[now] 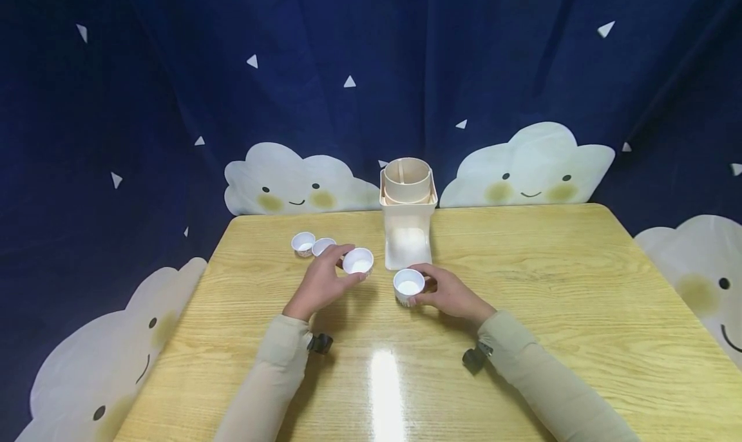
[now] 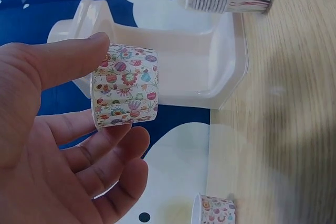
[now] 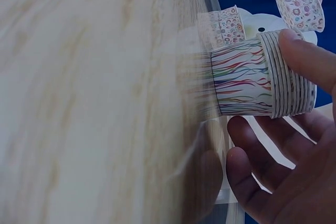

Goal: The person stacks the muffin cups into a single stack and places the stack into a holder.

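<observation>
My left hand [image 1: 322, 283] pinches a paper baking cup [image 2: 128, 86] with a flower print between thumb and fingers, held above the table. In the head view its white inside faces up. My right hand [image 1: 455, 295] grips a stack of nested paper baking cups [image 3: 244, 80] by the rims. The outermost cup has wavy coloured stripes, and the stack's base is right at the tabletop. Just behind both hands stands a cream plastic holder [image 1: 408, 226] with a round ring on top and an open tray-like foot.
Left of the holder, two more paper cups stand side by side on the wooden table [image 1: 551, 268]: one cup [image 1: 303, 243] at the far left and another cup [image 1: 323, 245] partly behind my left hand. A dark blue curtain [image 1: 359, 36] with clouds hangs behind the table.
</observation>
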The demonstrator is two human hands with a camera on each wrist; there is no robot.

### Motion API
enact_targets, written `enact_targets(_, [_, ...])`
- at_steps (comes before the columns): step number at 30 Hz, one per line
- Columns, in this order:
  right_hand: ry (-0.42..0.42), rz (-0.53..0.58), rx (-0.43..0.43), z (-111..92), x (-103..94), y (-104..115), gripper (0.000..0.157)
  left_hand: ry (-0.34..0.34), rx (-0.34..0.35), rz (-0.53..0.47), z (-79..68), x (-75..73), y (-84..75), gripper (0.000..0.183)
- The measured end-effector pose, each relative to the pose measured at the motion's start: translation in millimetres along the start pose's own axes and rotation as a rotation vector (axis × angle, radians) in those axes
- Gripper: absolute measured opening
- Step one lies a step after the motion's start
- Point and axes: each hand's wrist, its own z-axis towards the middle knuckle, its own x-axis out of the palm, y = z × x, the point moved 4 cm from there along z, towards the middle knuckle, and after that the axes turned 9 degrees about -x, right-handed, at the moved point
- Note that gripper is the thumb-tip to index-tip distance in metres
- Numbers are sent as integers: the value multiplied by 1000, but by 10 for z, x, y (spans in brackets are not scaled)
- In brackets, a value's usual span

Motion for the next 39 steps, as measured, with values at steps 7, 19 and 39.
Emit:
enact_targets(7, [2,10,0,0,4,1,61,-1,-3,-1,6,19,-47,60])
enact_targets(19, [1,18,8,-3,-3,-5,62,23,32,-25,28,112,-188,59])
enact_targets(39, [5,29,-28,-2,4,-18,60,122,114,-13,105,298,-487,60])
